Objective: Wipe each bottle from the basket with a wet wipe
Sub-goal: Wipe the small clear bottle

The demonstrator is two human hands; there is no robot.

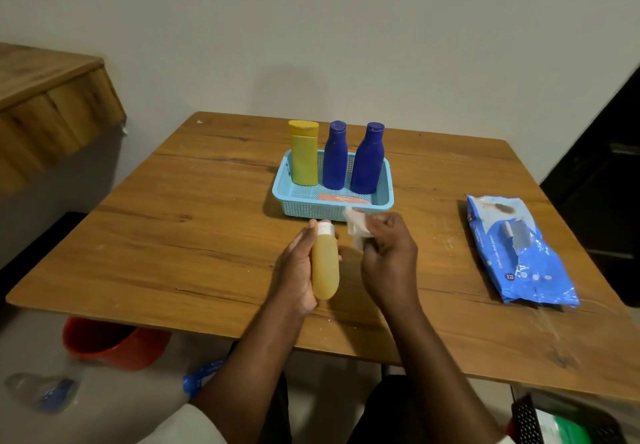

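Observation:
My left hand (297, 270) grips an amber bottle (325, 267) with a white cap, held over the table in front of the basket, cap pointing away from me. Just to its right, my right hand (388, 256) pinches a crumpled white wet wipe (356, 225), a small gap apart from the bottle. A light blue basket (294, 204) stands behind them. In it stand a yellow bottle (304, 156) and two dark blue bottles (335, 157) (369, 159), all upright, and a flat pink item (343, 199) lies on its floor.
A blue pack of wet wipes (519, 249) lies on the wooden table (173, 235) at the right. An orange bucket (110, 343) and a plastic bottle (41, 391) are on the floor at the lower left. A wooden shelf (52, 97) juts from the left wall.

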